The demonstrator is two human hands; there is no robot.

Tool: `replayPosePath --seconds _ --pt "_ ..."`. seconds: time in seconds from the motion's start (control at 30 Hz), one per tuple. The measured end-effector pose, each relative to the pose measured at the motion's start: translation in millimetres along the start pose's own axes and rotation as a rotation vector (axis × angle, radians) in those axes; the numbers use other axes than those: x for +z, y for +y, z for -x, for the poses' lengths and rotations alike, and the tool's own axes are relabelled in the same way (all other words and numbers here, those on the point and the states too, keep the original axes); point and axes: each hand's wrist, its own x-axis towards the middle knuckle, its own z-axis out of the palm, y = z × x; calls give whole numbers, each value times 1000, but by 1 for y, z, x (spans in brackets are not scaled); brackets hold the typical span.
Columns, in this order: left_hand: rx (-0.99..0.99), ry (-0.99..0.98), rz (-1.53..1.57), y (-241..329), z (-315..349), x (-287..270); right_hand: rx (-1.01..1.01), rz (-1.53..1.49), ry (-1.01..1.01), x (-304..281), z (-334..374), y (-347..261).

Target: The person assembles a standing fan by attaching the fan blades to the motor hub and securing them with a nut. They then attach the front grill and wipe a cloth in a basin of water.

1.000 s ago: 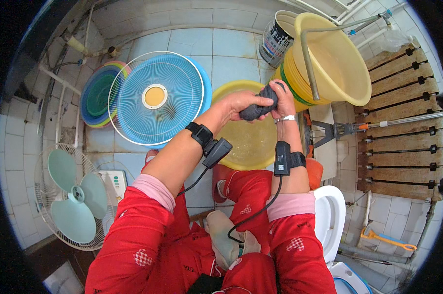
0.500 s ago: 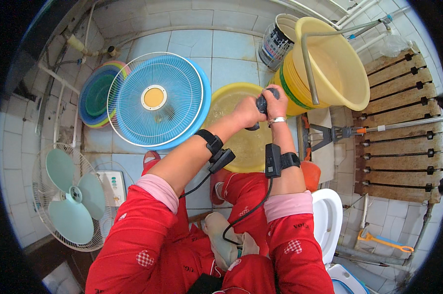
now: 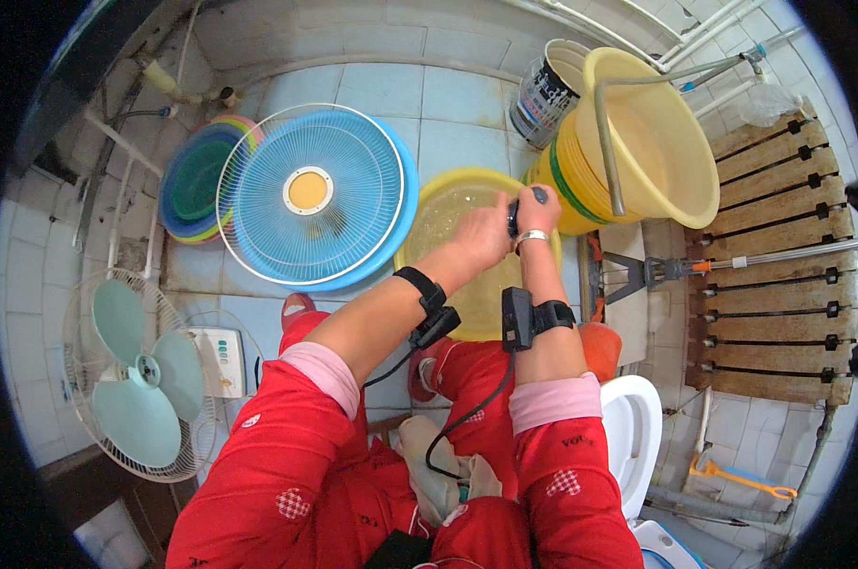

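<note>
Both my hands are closed round a dark, bunched-up cloth point(image 3: 513, 220) over a yellow basin point(image 3: 418, 207) with water in it. My left hand point(image 3: 484, 232) grips the cloth from the left, its fingers wrapped round it. Right beside it, my right hand point(image 3: 539, 220), with a silver bracelet at the wrist, clasps the other end; a bit of dark cloth sticks out at the top of this fist. Most of the cloth is hidden inside the fingers.
Left of the basin, a white wire fan guard point(image 3: 356, 174) lies on a blue basin point(image 3: 408, 213). Stacked coloured basins point(image 3: 175, 194), a fan with pale green blades point(image 3: 143, 372) and its white base point(image 3: 219, 362) stand farther left. Right are a yellow bucket point(image 3: 690, 180), a mop point(image 3: 770, 254) and a toilet point(image 3: 645, 431).
My hands have drawn closer together and turned on the cloth; the dark end that hung below my left hand no longer shows. The whole view has shifted slightly.
</note>
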Motion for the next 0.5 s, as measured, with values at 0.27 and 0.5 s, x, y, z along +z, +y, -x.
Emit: replayPosePath --seconds 0.27,0.5 --pt "149 114 2 -8 2 -20 549 -825 -390 -8 -9 -1" --pt "-315 -443 1163 -1 -16 -63 469 -1181 -636 -52 1 -48"
